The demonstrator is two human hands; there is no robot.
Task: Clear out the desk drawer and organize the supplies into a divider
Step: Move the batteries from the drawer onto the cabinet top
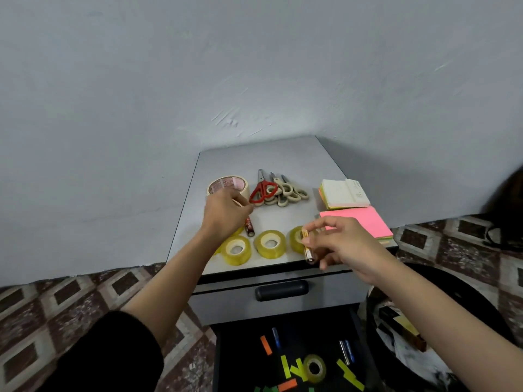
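Entry: desk supplies, sorting under way. Hazards: the gold battery (307,247) is pinched upright between the thumb and fingertips of the right hand (343,240), near the front edge of the cabinet top (271,159). A slackened pinch would likely drop it onto the edge and from there into the open drawer (243,349) or onto the floor, where its round body would roll. The red battery (249,227) has its upper end under the curled fingers of the left hand (225,212) and sits just beside the row of clear tape rolls (236,250). A brush of that wrist could push a roll or the battery toward the edge. Appearance: the top carries a masking tape roll (226,185), red scissors (263,190), beige scissors (287,195), a pale note pad (343,193) and a pink note pad (358,224), grouped by kind. The drawer, low in view, is not yet emptied and holds pens (276,336), coloured paper flags (266,345) and one more tape roll (314,369). No divider is in view.
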